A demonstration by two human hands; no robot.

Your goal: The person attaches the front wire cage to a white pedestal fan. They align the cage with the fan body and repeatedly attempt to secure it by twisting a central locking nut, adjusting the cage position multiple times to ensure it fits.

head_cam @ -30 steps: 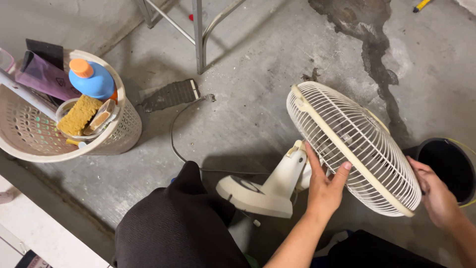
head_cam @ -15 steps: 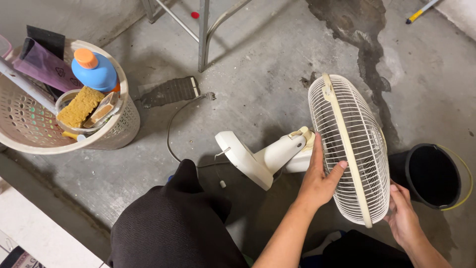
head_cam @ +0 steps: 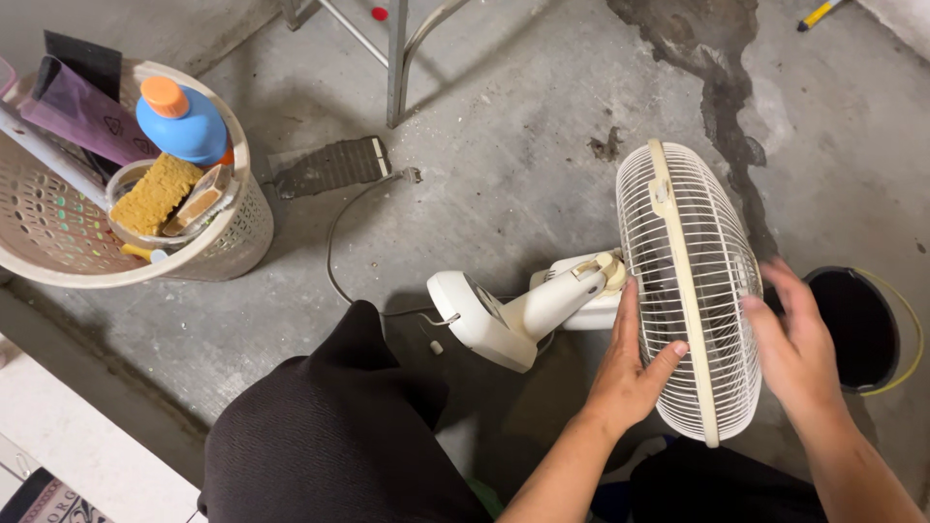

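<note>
A white table fan (head_cam: 678, 291) is being held just above the concrete floor (head_cam: 504, 145), its round wire cage turned edge-on to the camera and its base (head_cam: 480, 320) sticking out to the left on a slanted neck. The left hand (head_cam: 630, 373) is pressing flat against the rear half of the cage, fingers spread wide and pointing up along the wires, thumb resting low on the grille. The right hand (head_cam: 794, 353) is lying open against the front half of the cage, fingers spread, so the cage is sitting between the two palms. A black bucket (head_cam: 862, 324) is standing on the floor just beyond the right hand. The fan's cord (head_cam: 339, 242) is curling across the floor toward a dark foot pedal (head_cam: 329, 167). Well apart on the left, a perforated basket (head_cam: 232, 228) is holding a blue bottle (head_cam: 182, 124) with an orange cap and a yellow sponge (head_cam: 153, 194).
</note>
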